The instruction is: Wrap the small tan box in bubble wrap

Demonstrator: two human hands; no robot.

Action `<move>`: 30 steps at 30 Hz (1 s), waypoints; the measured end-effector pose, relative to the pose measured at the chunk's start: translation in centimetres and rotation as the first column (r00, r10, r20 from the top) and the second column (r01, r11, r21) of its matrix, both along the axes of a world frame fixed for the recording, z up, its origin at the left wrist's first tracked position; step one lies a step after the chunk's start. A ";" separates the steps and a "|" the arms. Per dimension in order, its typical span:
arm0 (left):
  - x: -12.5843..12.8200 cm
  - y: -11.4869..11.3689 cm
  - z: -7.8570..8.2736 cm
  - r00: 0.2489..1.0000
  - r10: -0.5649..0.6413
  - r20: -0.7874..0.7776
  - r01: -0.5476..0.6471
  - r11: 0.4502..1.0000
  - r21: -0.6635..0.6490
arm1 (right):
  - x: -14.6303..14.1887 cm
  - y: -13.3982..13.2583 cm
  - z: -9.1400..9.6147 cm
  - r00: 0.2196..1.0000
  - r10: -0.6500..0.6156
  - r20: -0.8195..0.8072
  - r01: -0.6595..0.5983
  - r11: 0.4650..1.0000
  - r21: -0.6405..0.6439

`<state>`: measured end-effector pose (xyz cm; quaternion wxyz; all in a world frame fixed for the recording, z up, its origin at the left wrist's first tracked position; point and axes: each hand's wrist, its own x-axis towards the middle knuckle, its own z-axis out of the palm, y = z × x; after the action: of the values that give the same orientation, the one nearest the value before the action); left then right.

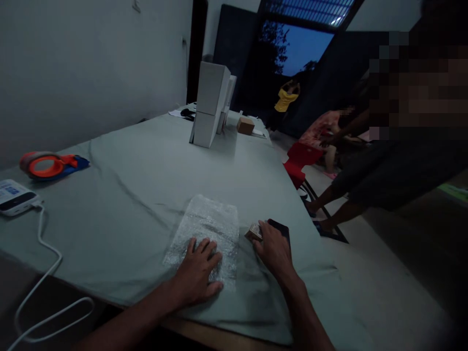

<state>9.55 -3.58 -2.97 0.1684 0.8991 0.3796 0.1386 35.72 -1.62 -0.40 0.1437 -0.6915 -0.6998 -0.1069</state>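
A sheet of clear bubble wrap (215, 214) lies flat on the cloth-covered table in front of me. My left hand (199, 270) rests on its lower part, fingers spread. To the right of the wrap, my right hand (273, 246) is closed around a small patterned box (254, 232), whose left end sticks out past the fingers. A dark flat object (281, 228), perhaps a phone, lies just beyond that hand, partly covered by it.
An orange tape dispenser (47, 165) and a white device (16, 197) with a cable lie at the left. Tall white boxes (210, 105) and a brown box (245, 126) stand farther back. Several people, one close by, and a red chair (302, 158) are at the right.
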 end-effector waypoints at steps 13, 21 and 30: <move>0.0 -0.2 0.9 0.998 -0.024 0.056 0.025 1.000 -0.012 | -8.7 0.0 0.8 0.799 0.378 -0.467 -0.399 0.915 0.059; -3.7 0.0 1.5 0.965 0.160 0.207 -0.175 0.983 0.057 | -8.8 0.6 -2.1 0.799 0.350 -0.490 -0.389 0.921 0.023; -3.9 0.4 0.7 0.977 0.155 0.147 -0.164 0.985 0.050 | -9.4 0.3 -1.7 0.731 0.447 -0.516 -0.493 0.869 0.054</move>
<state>5.65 -3.19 -2.27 0.1558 0.8583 0.4329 0.2273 26.34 -1.29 -2.10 0.3165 -0.5004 -0.7916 0.1510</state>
